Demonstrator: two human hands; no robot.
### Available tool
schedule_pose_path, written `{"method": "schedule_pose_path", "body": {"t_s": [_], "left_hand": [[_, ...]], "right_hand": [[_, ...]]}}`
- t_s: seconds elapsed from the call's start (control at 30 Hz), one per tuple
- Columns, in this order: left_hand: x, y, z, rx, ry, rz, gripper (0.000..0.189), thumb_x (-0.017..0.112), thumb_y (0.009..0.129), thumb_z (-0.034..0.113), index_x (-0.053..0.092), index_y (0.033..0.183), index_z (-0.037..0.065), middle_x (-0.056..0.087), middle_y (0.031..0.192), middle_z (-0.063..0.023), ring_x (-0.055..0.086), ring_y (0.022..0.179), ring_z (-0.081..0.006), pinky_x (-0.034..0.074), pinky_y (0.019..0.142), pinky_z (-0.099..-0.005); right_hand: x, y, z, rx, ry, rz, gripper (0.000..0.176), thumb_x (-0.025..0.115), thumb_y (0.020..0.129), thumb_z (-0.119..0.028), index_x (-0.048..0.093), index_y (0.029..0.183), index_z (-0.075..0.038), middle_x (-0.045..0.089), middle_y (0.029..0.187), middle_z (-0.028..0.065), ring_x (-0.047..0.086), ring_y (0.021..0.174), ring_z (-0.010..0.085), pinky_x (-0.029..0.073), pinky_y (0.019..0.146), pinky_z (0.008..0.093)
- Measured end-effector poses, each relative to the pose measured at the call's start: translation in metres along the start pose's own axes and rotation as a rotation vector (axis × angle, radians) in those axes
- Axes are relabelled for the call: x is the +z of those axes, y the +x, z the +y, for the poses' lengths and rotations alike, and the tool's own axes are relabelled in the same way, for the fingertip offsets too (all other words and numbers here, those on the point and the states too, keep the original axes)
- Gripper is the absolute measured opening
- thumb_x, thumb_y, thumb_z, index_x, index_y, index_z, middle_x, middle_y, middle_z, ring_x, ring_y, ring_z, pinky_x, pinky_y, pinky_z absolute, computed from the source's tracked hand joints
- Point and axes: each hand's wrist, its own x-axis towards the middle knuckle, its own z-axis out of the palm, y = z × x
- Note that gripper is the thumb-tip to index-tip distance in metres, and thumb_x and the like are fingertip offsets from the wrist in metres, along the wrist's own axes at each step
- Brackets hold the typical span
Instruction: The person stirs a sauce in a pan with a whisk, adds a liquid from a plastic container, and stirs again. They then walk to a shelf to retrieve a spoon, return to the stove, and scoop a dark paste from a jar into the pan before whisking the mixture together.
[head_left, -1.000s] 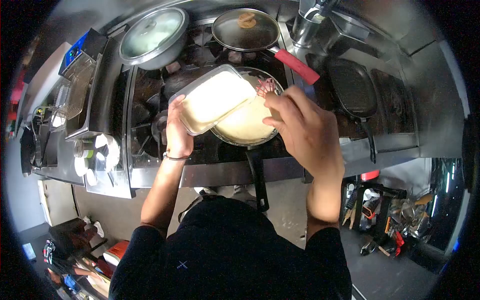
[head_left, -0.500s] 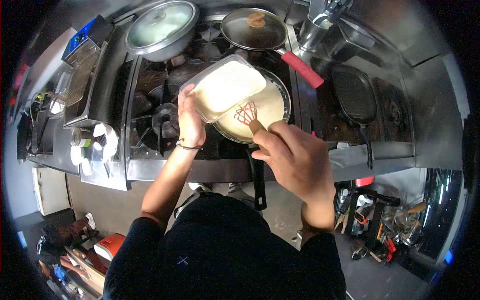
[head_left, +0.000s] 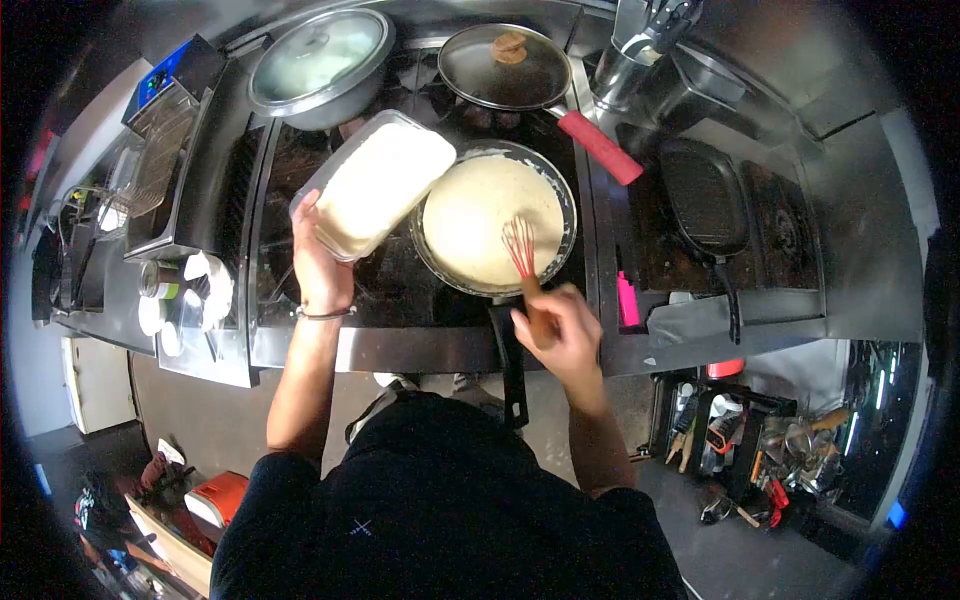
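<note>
My left hand (head_left: 322, 262) grips a clear rectangular container (head_left: 380, 185) by its near left end, tilted, with pale creamy contents inside. It hangs over the burners, its right corner close to the pan's rim. My right hand (head_left: 562, 335) is closed around the wooden handle of a whisk (head_left: 522, 250) with red wires. The wire end sits in the cream-coloured sauce (head_left: 480, 215) that fills the frying pan (head_left: 568, 235). The pan's black handle (head_left: 510, 365) points towards my body, below my right hand.
Behind the pan are a lidded bowl (head_left: 300, 105) and a glass-lidded pan (head_left: 480, 80) with a red handle (head_left: 600, 148). A grill pan (head_left: 705, 205) rests at right, a utensil holder (head_left: 625, 75) at back right. Fryer baskets (head_left: 160, 150) stand left. Another person (head_left: 95, 515) is at lower left.
My left hand has drawn the container left, away from above the pan. My right hand and the whisk have shifted nearer to me, uncovering more of the sauce.
</note>
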Motion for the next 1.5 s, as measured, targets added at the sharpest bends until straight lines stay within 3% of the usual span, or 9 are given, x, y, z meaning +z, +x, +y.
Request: {"method": "schedule_pose_path", "body": {"t_s": [0.23,0.37,0.73,0.83,0.87,0.97,1.07,1.23,1.5], "left_hand": [[-0.031,-0.006,0.02,0.055,0.083,0.039,0.038,0.035,0.095,0.029,0.04,0.127,0.009,0.048,0.123,-0.0111,0.05,0.114,-0.0251,0.047,0.089,-0.0414],[-0.047,-0.014,0.022,0.109,0.055,0.033,0.039,0.035,0.095,0.029,0.038,0.129,0.009,0.047,0.124,-0.0113,0.05,0.114,-0.0251,0.047,0.09,-0.0409],[-0.111,-0.046,0.06,0.118,-0.076,0.181,0.039,0.035,0.095,0.028,0.04,0.128,0.009,0.048,0.124,-0.0091,0.05,0.112,-0.0226,0.046,0.089,-0.0397],[-0.163,-0.056,0.071,0.191,0.047,0.225,0.049,0.039,0.094,0.038,0.037,0.135,0.01,0.042,0.133,-0.0092,0.045,0.12,-0.0252,0.042,0.097,-0.0442],[-0.171,-0.061,0.08,0.2,-0.089,0.301,0.037,0.04,0.095,0.029,0.046,0.125,0.009,0.05,0.118,-0.0067,0.05,0.11,-0.0198,0.046,0.088,-0.0353],[-0.217,-0.074,0.105,0.281,-0.092,0.366,0.04,0.04,0.094,0.028,0.042,0.128,0.007,0.047,0.124,-0.0084,0.046,0.114,-0.0219,0.037,0.098,-0.0352],[-0.253,-0.094,0.142,0.267,-0.108,0.489,0.041,0.04,0.094,0.028,0.04,0.129,0.006,0.045,0.128,-0.0095,0.044,0.117,-0.0229,0.038,0.098,-0.0365],[-0.354,-0.103,0.19,0.364,-0.131,0.636,0.04,0.039,0.095,0.037,0.042,0.125,0.01,0.052,0.122,-0.0066,0.05,0.113,-0.0213,0.042,0.094,-0.038],[-0.547,-0.042,0.244,0.47,-0.091,0.732,0.038,0.043,0.093,0.04,0.047,0.121,0.015,0.052,0.121,0.0007,0.052,0.109,-0.0202,0.047,0.083,-0.0392]], "right_hand": [[-0.019,0.012,-0.012,-0.032,-0.25,-0.155,0.009,0.067,0.072,-0.011,0.058,0.075,-0.012,0.05,0.061,0.0019,0.05,0.044,0.0131,0.042,0.042,0.0286],[0.012,0.016,-0.004,-0.024,-0.304,-0.197,0.021,0.066,0.076,-0.018,0.066,0.096,-0.015,0.051,0.065,0.001,0.05,0.045,0.0143,0.042,0.043,0.0279],[0.009,0.037,-0.005,0.017,-0.447,-0.021,0.012,0.062,0.078,-0.012,0.055,0.068,-0.011,0.056,0.062,0.004,0.053,0.045,0.0231,0.043,0.044,0.0342],[0.017,0.038,-0.032,-0.044,-0.454,-0.186,0.013,0.062,0.076,-0.01,0.054,0.066,-0.011,0.055,0.062,0.0058,0.054,0.051,0.025,0.042,0.046,0.037],[0.029,0.041,-0.033,-0.037,-0.436,-0.21,0.006,0.061,0.077,-0.01,0.058,0.071,-0.009,0.057,0.065,0.0072,0.056,0.056,0.0266,0.045,0.05,0.0376],[0.027,0.043,-0.013,0.24,-0.394,-0.113,0.016,0.058,0.08,-0.003,0.068,0.092,-0.001,0.066,0.086,0.0156,0.065,0.076,0.0288,0.051,0.069,0.0348],[0.023,0.056,-0.036,0.073,-0.398,-0.112,0.019,0.054,0.089,-0.009,0.059,0.077,0.005,0.057,0.069,0.0171,0.056,0.059,0.0323,0.042,0.055,0.0398],[0.035,0.048,-0.032,0.167,-0.471,-0.123,0.02,0.056,0.09,-0.014,0.06,0.085,0.005,0.061,0.075,0.0177,0.057,0.064,0.0338,0.043,0.06,0.0395],[0.05,0.035,-0.034,0.385,-0.459,-0.064,0.027,0.056,0.092,-0.019,0.06,0.094,0.008,0.063,0.085,0.0148,0.059,0.074,0.0186,0.048,0.067,0.0326]]}}
